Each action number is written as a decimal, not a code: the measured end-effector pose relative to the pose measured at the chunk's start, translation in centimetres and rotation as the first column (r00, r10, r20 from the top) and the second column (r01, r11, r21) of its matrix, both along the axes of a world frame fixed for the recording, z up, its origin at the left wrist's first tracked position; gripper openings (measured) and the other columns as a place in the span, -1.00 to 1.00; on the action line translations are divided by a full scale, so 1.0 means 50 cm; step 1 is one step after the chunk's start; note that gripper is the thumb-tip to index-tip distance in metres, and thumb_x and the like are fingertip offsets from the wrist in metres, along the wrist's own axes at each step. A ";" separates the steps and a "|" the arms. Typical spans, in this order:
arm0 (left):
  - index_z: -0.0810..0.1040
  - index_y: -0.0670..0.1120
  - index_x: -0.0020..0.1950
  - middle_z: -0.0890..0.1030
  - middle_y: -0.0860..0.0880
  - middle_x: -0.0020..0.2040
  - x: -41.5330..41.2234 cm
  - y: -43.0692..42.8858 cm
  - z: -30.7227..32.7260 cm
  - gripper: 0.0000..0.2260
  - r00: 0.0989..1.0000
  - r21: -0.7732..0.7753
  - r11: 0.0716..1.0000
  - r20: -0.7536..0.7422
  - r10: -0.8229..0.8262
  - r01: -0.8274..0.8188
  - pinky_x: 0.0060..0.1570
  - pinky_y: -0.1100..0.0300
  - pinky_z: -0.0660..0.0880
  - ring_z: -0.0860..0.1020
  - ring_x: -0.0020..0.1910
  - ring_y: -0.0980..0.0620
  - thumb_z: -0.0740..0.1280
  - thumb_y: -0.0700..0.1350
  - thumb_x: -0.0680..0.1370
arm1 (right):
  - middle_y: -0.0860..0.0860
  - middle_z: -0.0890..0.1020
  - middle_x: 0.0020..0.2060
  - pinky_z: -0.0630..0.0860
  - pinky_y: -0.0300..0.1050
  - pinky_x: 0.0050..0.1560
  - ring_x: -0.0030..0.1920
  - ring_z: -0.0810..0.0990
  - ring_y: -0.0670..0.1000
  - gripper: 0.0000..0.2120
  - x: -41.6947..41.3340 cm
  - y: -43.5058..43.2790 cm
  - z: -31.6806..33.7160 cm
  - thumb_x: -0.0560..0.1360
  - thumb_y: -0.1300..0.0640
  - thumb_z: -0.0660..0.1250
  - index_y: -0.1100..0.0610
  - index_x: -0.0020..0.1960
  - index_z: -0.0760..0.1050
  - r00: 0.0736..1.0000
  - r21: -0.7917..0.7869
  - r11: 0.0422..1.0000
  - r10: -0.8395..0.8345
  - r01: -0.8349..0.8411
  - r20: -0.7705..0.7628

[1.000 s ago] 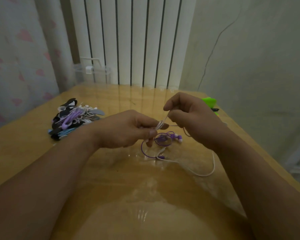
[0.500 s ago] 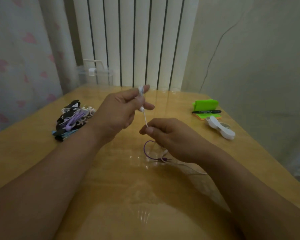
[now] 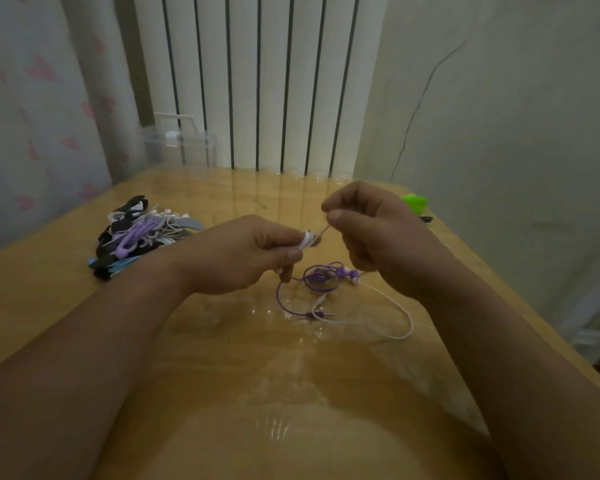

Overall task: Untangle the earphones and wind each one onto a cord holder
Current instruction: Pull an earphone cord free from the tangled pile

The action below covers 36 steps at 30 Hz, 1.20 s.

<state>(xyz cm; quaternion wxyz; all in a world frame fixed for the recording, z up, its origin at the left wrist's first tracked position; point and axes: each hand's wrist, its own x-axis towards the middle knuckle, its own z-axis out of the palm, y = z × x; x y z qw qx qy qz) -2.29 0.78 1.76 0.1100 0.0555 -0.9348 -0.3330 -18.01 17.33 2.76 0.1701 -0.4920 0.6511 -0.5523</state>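
My left hand [image 3: 246, 258] grips a small white bundle of wound cord [image 3: 307, 240] between thumb and fingers above the table. My right hand [image 3: 374, 233] pinches the white earphone cable [image 3: 323, 232] just right of that bundle, the cable taut between both hands. The rest of the white cable [image 3: 400, 313] trails in a loop on the table below my right wrist. A purple earphone [image 3: 321, 278] lies coiled on the table beneath my hands, its cord curving left and forward.
A pile of wound earphones and cord holders [image 3: 136, 237] in black, purple, white and blue sits at the left of the wooden table [image 3: 222, 393]. A green object [image 3: 414, 202] shows behind my right hand. A clear plastic box [image 3: 179, 147] stands at the back by the radiator.
My left hand came down from its raised position to table height. My right hand rose and moved right, pulling the white cable up; it now hides the white holder and pen seen before.
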 end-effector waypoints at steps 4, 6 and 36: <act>0.57 0.07 0.45 0.67 -0.03 -0.12 0.008 0.000 0.001 -0.68 0.971 0.315 0.930 0.082 -0.227 0.191 -0.39 0.21 0.39 0.39 -0.41 0.01 0.24 -0.10 0.71 | 0.03 0.48 -0.28 0.26 -0.22 -0.52 -0.45 0.24 -0.06 -0.89 -0.010 0.009 0.014 0.67 0.31 0.24 0.24 0.16 0.50 0.958 -0.119 0.989 0.122 -0.093 0.261; 0.56 -0.05 0.46 0.67 -0.04 -0.12 0.006 0.008 0.004 -0.66 0.953 0.467 0.838 -0.039 -0.300 0.282 -0.44 0.29 0.36 0.35 -0.45 0.04 0.24 -0.11 0.69 | 0.02 0.51 -0.28 0.20 -0.22 -0.50 -0.45 0.22 -0.06 -0.90 -0.012 0.006 0.004 0.67 0.29 0.25 0.22 0.13 0.53 0.961 -0.120 0.991 0.090 -0.060 0.262; 0.68 -0.09 0.27 0.66 -0.14 -0.06 -0.006 0.003 -0.002 -0.73 0.954 0.611 0.734 -0.237 -0.186 0.295 -0.52 0.33 0.22 0.29 -0.53 0.13 0.26 -0.09 0.66 | -0.08 0.53 -0.37 0.27 -0.18 -0.41 -0.44 0.31 -0.09 -0.85 0.008 -0.016 -0.033 0.67 0.18 0.29 0.08 0.01 0.64 0.984 -0.049 0.998 0.044 -0.037 0.170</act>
